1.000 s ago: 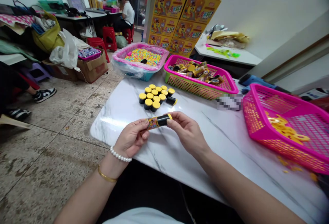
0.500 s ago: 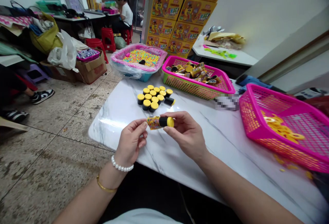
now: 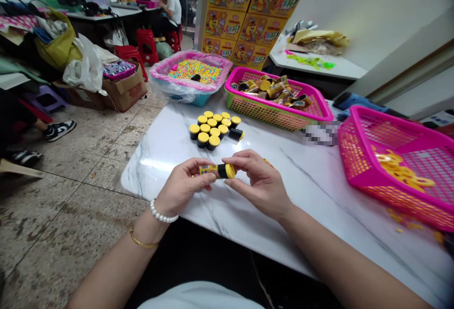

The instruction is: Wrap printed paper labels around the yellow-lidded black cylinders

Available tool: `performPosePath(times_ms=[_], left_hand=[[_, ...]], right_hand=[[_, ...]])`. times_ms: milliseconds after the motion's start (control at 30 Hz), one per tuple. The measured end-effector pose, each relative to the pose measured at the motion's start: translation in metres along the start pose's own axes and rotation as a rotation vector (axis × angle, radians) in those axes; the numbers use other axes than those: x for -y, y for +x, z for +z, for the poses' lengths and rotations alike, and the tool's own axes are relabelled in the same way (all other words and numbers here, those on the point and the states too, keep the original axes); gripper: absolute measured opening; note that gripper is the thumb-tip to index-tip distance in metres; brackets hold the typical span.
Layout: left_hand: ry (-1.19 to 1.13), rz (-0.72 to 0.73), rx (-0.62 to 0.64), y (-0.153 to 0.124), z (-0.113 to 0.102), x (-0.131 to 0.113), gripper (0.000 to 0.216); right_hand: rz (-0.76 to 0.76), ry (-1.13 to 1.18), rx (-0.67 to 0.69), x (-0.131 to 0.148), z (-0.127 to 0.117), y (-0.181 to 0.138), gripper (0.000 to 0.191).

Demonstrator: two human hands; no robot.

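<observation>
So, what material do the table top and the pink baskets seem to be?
Table top: probably marble or a marble-look laminate, since it is white with grey veins and glossy reflections. Pink baskets: apparently moulded plastic, with a bright uniform colour and an open mesh wall.

Small tube (image 3: pixel 217 171) partly covered by fingers of left hand (image 3: pixel 184 187) and right hand (image 3: pixel 260 184), label unreadable, blurred patch (image 3: pixel 321 133) on counter (image 3: pixel 312 186), pink basket (image 3: pixel 397 158) cut off at right edge, stacked cartons (image 3: pixel 248 11) cropped at top, their print too small to read.
</observation>
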State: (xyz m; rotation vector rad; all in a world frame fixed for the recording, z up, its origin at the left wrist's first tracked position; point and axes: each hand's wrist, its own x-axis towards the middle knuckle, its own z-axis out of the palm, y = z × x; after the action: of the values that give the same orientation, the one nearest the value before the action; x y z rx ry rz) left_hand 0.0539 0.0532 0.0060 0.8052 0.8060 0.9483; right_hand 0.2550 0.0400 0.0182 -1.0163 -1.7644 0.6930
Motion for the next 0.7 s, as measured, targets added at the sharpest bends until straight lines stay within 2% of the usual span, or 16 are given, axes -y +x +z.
performPosePath(times_ms=[200,333,467,533,700], left_hand=[[0.089,0.027,0.087,0.0053,0.0026,0.0014,0.029],[0.122,0.057,0.081,0.0078,0.0065,0.0013,0.032],[0.031,-0.030,0.077,0.0066,0.0046,-0.0015,0.044],[0.049,-0.057,0.087,0.0062,0.0022,-0.0018,0.041],[0.125,0.036,0.032,0.0049,0.0011,0.0017,0.028]], right_hand=[[-0.056,-0.063,0.029,0.0038,0.0012,0.0030,0.026],[-0.111,-0.129,0.051,0.0016,0.0004,0.0048,0.023],[-0.102,-0.159,0.080,-0.0015,-0.0022,0.0042,0.023],[-0.089,-0.175,0.104,-0.0018,-0.0046,0.0040,0.023],[-0.041,-0.175,0.113,0.0009,-0.0082,0.0027,0.018]])
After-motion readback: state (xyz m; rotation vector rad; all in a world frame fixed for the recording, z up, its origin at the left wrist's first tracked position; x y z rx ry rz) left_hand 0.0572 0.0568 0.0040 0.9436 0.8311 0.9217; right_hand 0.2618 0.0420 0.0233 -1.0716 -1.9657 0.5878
